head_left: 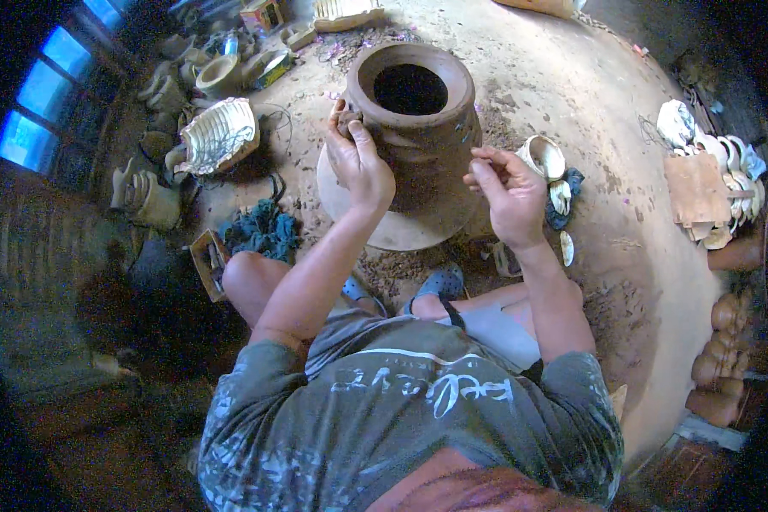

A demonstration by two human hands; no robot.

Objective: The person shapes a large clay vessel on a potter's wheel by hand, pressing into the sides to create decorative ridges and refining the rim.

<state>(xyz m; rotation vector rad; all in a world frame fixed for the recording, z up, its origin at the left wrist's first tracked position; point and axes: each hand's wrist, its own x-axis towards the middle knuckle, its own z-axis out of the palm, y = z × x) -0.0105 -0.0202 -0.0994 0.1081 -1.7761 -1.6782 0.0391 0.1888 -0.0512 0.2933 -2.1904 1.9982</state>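
Observation:
A large brown clay pot (427,162) with a thick rim and a wide dark mouth stands upright in front of me. Under it lies a round pale board (384,232). My left hand (360,166) is at the pot's left side, just below the rim. Its thumb and fingers are closed round a small dark lump of clay (350,119); whether the lump touches the pot, I cannot tell. On the other side, my right hand (512,194) has its fingers curled and the thumb pressed to them near the wall. What they pinch, if anything, is too small to make out.
Right of the pot are a small pale bowl (542,157) and a dark blue cloth (563,218). To the left lie a ribbed cream mould (222,136), a teal cloth (264,229) and a wooden box (206,264). Clay crumbs litter the floor. Several brown pots (715,367) line the right edge.

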